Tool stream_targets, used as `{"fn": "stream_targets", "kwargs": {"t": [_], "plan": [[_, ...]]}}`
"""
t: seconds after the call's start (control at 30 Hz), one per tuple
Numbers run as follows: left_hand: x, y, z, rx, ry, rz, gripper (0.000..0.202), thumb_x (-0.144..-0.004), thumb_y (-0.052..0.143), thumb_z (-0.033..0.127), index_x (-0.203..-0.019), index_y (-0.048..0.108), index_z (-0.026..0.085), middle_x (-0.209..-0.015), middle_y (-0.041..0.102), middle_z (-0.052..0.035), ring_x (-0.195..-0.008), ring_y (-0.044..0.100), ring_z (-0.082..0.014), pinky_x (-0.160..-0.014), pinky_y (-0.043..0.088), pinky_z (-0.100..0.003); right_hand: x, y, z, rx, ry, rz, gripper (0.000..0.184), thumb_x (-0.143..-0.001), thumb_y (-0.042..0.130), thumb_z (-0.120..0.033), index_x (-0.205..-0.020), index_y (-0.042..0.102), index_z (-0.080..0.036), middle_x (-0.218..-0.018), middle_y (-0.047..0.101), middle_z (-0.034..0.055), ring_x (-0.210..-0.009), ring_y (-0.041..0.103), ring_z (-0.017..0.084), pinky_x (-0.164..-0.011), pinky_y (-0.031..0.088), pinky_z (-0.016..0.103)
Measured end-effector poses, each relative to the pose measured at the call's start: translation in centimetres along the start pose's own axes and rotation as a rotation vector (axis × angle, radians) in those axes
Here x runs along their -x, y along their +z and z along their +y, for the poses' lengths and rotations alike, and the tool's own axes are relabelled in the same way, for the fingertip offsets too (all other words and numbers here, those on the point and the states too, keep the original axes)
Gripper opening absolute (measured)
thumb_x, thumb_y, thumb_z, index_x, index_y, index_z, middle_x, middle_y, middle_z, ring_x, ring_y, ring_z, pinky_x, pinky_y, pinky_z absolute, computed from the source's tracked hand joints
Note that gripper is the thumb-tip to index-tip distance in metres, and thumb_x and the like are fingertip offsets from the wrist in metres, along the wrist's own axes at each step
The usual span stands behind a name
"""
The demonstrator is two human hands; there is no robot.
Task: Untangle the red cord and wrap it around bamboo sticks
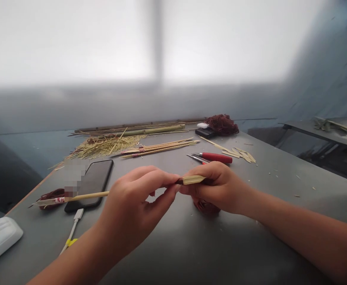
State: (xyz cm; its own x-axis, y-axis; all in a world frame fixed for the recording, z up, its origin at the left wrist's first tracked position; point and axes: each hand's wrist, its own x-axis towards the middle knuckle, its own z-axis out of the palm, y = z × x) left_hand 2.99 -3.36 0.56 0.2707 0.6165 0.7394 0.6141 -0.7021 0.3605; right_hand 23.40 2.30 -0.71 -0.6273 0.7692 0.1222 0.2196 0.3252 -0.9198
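The left hand (pixel 134 198) is pinching, its thumb and fingers pressing together at the dark thread (pixel 180 181). The right hand (pixel 218 188) is pinching too, and it is holding a pale flat piece (pixel 193 180) between thumb and finger. So the thread and the piece are sitting right between the two hands. A thin stick (pixel 92 195) is seeming to run behind the left hand, and its other end, wrapped in red and white, is poking out to the left.

If the left fingers are pinching too softly, the thread could be coming loose. If the hands are twisting different ways, the piece could be going crooked. It is looking thin, so a hard squeeze could be cracking it.

A lump of dark red yarn (pixel 206 206) is resting just below the right hand. A loose bit could be getting caught on the fingers and making a knot.

Past the right hand, a red-handled tool (pixel 216 157) is lying with its thin tip pointing left. A hand pushing forward could be getting poked.

Left of the left hand, the stick is crossing over a phone (pixel 98 182). A quick turn could be scratching it.
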Motion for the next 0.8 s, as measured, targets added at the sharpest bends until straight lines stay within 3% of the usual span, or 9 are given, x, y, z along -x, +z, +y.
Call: {"fn": "stream_targets", "kwargs": {"t": [0.07,0.17,0.27,0.33,0.43,0.5,0.63,0.8], "plan": [[-0.2,0.0,0.0,0.001,-0.001,0.018,0.012,-0.085,0.066,0.01,-0.089,0.073,0.018,-0.073,0.073,0.0016,-0.062,0.059,-0.0081,-0.05,0.044,-0.017,-0.1,0.3,0.3,-0.075,0.014,-0.017,0.029,-0.086,0.069,-0.044,-0.076,0.072,-0.017,-0.054,0.052,-0.0036,-0.044,0.043,0.009,-0.041,0.036,0.023],[-0.2,0.0,-0.2,-0.024,-0.028,0.046,0.009,-0.086,0.066,0.013,-0.087,0.073,0.019,-0.071,0.072,0.0018,-0.06,0.059,-0.0089,-0.047,0.042,-0.017,-0.1,0.8,0.4,-0.009,-0.18,-0.033,0.021,-0.09,0.065,-0.033,-0.089,0.075,-0.015,-0.057,0.055,-0.0028,-0.047,0.042,0.008,-0.045,0.038,0.022],[0.0,0.1,-0.6,-0.108,-0.022,0.051,0.009,-0.087,0.065,0.014,-0.089,0.072,0.02,-0.075,0.073,0.0006,-0.065,0.063,-0.0115,-0.053,0.046,-0.02,0.2,1.3,0.0,0.302,-0.487,-0.017,0.02,-0.095,0.056,-0.018,-0.085,0.073,-0.013,-0.06,0.056,-0.0009,-0.053,0.046,0.009,-0.052,0.04,0.022],[0.2,0.3,-0.7,-0.2,0.023,0.03,0.01,-0.09,0.063,0.016,-0.09,0.072,0.02,-0.079,0.075,-0.0009,-0.069,0.066,-0.0144,-0.059,0.049,-0.024,0.6,1.5,-0.3,0.533,-0.645,0.061,0.026,-0.096,0.051,-0.014,-0.076,0.068,-0.014,-0.058,0.052,-0.0014,-0.052,0.041,0.009,-0.051,0.036,0.023],[0.4,0.6,-0.7,-0.326,0.098,-0.044,0.014,-0.093,0.058,0.02,-0.09,0.072,0.02,-0.078,0.074,-0.0018,-0.07,0.066,-0.0188,-0.06,0.049,-0.029,1.3,1.0,-0.8,0.799,-0.777,0.172,0.028,-0.094,0.044,-0.007,-0.076,0.064,-0.016,-0.057,0.049,-0.0007,-0.052,0.038,0.012,-0.049,0.032,0.026],[0.6,0.8,-0.6,-0.353,0.128,-0.114,0.016,-0.093,0.058,0.018,-0.088,0.072,0.02,-0.074,0.073,-0.0013,-0.066,0.065,-0.0196,-0.058,0.046,-0.031,1.4,0.2,-1.1,0.901,-0.833,0.165,0.026,-0.092,0.044,-0.004,-0.086,0.067,-0.016,-0.061,0.054,0.0007,-0.055,0.042,0.013,-0.051,0.033,0.027],[0.8,1.1,-0.3,-0.235,0.186,-0.205,0.018,-0.092,0.059,0.015,-0.079,0.07,0.019,-0.067,0.069,-0.0002,-0.058,0.058,-0.0166,-0.055,0.045,-0.03,0.6,-1.8,-1.3,0.811,-0.858,0.087,0.021,-0.095,0.051,-0.011,-0.095,0.07,-0.019,-0.064,0.06,0.0001,-0.057,0.048,0.012,-0.057,0.04,0.026],[0.6,0.7,0.0,-0.089,0.28,-0.06,0.012,-0.089,0.064,0.009,-0.097,0.067,0.018,-0.082,0.075,-0.0024,-0.068,0.063,-0.0148,-0.066,0.051,-0.028,-0.3,-2.8,-1.6,0.516,-0.614,0.051,0.015,-0.094,0.059,-0.02,-0.089,0.072,-0.019,-0.068,0.067,0.0012,-0.058,0.056,0.01,-0.056,0.044,0.022]]}}
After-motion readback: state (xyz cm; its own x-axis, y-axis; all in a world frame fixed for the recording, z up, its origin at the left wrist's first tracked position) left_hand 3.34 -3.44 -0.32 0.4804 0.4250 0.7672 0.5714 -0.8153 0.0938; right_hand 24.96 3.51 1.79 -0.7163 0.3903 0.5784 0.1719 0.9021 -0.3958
